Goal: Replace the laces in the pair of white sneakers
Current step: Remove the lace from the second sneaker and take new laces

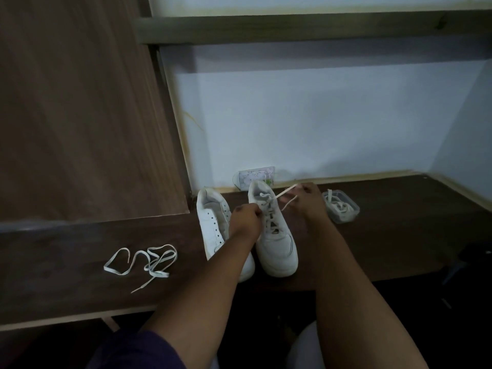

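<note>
Item: pair of white sneakers, centre of frame, side by side on the dark bench (399, 235), toes toward the lower edge.

Left sneaker (213, 227): eyelets bare, no lace; partly covered by the left forearm.

Right sneaker (277, 243): lace (269, 209) crossed through its eyelets, long axis running lower frame to upper frame. Two free ends leave the top eyelets toward the right.

Left hand (245, 219): fingers curled, pinching the lacing at mid-tongue on the shoe's left side.

Right hand (306, 195): fingers curled on the free lace ends, just right of the collar, drawn up and away.

Loose lace (145, 262): lower left on the bench, well apart from both shoes.

Tub (342, 206): clear plastic, right of the right hand, holding a coiled lace.

Judgement: whether this lace is going in or coming out cannot be told. Either way the next pull runs across the shoe's long axis, rightward from the top eyelets; the right hand is nearer the ends, the left steadies.
</note>
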### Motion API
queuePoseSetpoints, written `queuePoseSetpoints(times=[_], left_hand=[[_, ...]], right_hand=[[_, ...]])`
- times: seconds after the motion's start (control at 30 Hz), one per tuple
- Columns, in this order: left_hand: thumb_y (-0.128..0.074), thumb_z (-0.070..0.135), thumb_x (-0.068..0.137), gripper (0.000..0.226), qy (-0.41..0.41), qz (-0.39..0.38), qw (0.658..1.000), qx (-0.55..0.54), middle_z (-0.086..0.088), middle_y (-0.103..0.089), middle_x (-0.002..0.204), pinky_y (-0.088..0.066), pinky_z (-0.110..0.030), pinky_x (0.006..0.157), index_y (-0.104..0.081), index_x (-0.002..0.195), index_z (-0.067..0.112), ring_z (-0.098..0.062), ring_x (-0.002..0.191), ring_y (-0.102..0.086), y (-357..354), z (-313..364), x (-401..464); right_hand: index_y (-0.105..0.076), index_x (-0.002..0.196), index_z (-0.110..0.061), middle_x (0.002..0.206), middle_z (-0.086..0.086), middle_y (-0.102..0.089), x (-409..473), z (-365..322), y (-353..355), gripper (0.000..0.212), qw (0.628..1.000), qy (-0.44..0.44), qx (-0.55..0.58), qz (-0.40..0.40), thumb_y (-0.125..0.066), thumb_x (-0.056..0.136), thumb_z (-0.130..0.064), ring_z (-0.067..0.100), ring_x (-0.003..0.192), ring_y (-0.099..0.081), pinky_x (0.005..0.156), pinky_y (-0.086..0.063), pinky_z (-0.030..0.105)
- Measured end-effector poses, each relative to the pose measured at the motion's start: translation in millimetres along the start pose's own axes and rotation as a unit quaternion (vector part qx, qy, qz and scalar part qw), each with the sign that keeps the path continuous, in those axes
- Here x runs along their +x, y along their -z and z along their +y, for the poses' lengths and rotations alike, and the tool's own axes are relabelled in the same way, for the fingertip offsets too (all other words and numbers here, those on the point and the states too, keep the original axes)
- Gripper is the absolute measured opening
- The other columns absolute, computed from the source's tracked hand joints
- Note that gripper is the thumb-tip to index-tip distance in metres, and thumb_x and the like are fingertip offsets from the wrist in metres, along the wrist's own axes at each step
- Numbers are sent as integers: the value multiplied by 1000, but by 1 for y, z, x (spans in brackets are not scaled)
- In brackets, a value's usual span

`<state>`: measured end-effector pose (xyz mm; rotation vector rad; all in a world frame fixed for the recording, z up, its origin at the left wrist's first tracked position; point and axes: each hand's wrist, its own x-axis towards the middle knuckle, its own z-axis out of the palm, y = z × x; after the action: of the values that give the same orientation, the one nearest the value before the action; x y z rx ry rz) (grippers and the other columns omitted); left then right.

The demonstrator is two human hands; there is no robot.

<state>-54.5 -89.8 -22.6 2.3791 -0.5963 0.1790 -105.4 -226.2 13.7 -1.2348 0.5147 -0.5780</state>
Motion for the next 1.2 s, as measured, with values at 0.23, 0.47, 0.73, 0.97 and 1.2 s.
queuePoseSetpoints(times=[0.23,0.47,0.73,0.97,1.2], left_hand=[[-53,10,92,24,-17,-30,999,-3,-11,-70,100,-48,-28,74,-75,101,9,-24,94,-65,-7,-5,5],[-64,17,88,22,31,-35,994,-103,0,-68,107,-43,-18,77,-70,109,16,-13,98,-64,-6,-17,13],[-64,18,88,36,-53,-4,993,-109,0,-48,118,-49,-30,89,-64,124,23,-18,106,-55,-18,-5,21],[-57,20,94,15,-61,26,996,-67,-3,-51,111,-42,-26,74,-66,104,14,-18,94,-55,-20,-6,30],[-51,24,96,14,144,-87,894,-416,-14,-55,115,-48,-38,84,-61,88,18,-24,100,-58,-6,-2,37]], right_hand=[[-42,87,-19,90,10,-65,10,-45,44,19,947,135,207,206,-33,104,-15,19,77,-67,63,-56,26],[-56,125,-6,121,14,-61,23,16,55,40,817,5,-575,45,-54,93,-31,29,113,-56,90,-43,35],[-72,102,-21,100,-5,-70,14,40,6,23,914,149,-367,-84,-61,85,-9,10,93,-65,85,-53,28],[-68,107,-21,102,-6,-68,13,52,-3,23,910,202,-360,-48,-64,85,-13,7,91,-63,78,-45,11],[-64,117,-17,108,2,-56,15,54,-2,27,877,201,-424,-103,-56,92,-11,12,95,-56,84,-45,23]])
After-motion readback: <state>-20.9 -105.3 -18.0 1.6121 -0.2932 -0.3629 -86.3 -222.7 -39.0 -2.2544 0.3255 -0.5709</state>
